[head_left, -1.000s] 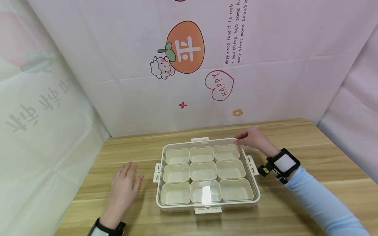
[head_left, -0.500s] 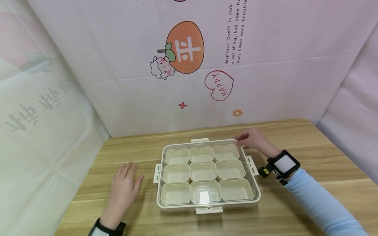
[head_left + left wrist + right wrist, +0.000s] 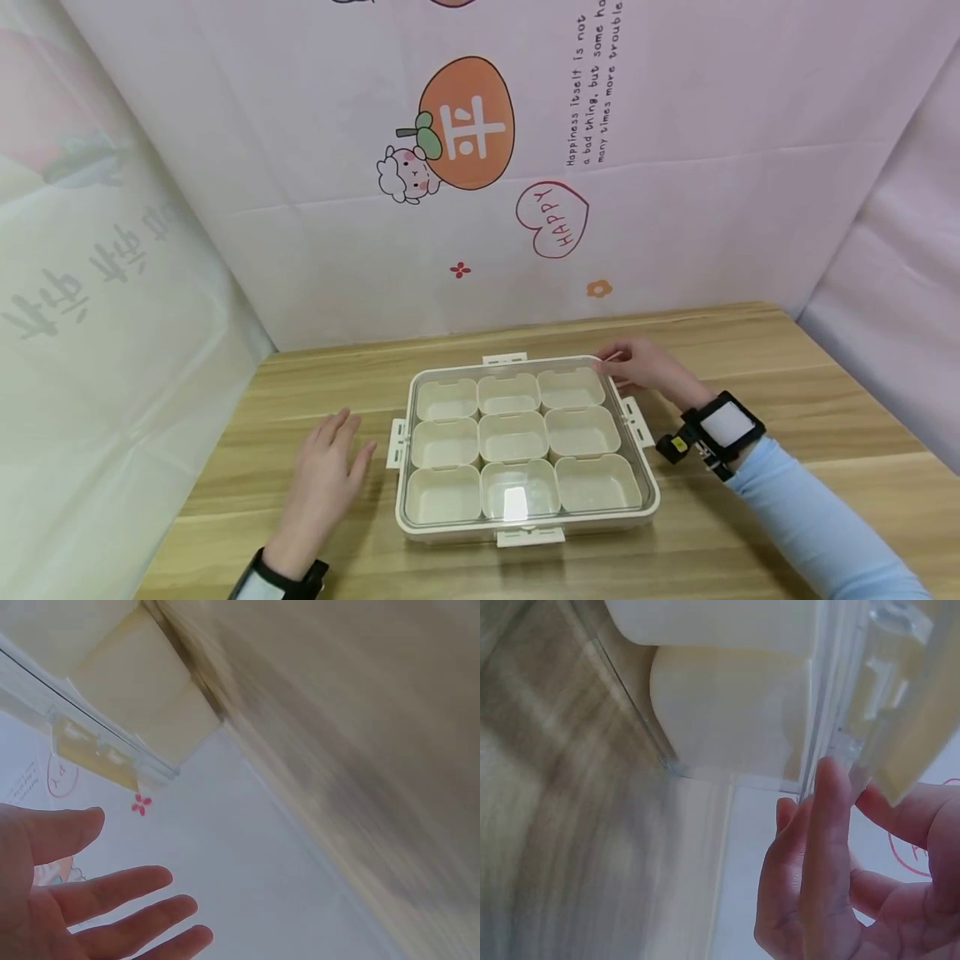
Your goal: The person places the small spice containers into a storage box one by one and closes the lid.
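Note:
A clear storage box with a transparent lid (image 3: 517, 447) and cream rim sits on the wooden table. Several cream inner cups (image 3: 513, 437) show through the lid in rows. The side latches (image 3: 637, 422) stick outward, unclipped. At the box's far right corner, my right hand (image 3: 641, 364) pinches the lid's rim (image 3: 819, 727) between thumb and fingers. A latch beside it hides part of the thumb. My left hand (image 3: 324, 471) hovers left of the box, apart from it, fingers (image 3: 124, 892) spread and holding nothing.
The table (image 3: 315, 387) ends at a white printed cloth (image 3: 360, 275) standing behind it. More white cloth (image 3: 135, 333) hangs at the left and right sides. Straps with small devices (image 3: 723, 429) sit on both wrists.
My left hand has shifted a little to the right, toward the box. My right hand has dropped slightly at the same corner. The view has moved very slightly.

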Demonstrator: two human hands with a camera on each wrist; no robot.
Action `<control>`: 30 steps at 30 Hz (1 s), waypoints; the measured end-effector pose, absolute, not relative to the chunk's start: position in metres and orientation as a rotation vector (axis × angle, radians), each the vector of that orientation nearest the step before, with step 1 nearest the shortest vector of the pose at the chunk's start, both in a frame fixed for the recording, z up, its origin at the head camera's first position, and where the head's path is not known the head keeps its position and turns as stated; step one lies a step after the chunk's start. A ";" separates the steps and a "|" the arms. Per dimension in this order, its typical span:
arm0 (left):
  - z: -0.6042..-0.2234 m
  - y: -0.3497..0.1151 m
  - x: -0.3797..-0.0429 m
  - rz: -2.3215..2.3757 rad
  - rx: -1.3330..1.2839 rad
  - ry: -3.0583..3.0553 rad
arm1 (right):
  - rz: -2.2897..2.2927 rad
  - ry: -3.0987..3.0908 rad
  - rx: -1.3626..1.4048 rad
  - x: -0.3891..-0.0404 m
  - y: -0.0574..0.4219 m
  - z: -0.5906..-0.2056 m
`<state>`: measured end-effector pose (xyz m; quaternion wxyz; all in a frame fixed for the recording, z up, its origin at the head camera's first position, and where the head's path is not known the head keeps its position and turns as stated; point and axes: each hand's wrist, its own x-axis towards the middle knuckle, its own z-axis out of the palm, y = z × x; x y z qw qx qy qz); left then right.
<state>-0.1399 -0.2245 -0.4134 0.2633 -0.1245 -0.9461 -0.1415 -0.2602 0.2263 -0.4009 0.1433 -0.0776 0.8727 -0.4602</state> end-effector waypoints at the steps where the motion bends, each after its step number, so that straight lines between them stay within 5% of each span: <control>1: -0.413 -0.222 -0.141 -0.385 -0.344 -2.559 | -1.324 2.520 -0.212 -0.260 0.226 -0.401; 30: -0.411 -0.183 -0.152 -0.431 -0.436 -2.637 | -1.266 2.537 -0.191 -0.190 0.232 -0.401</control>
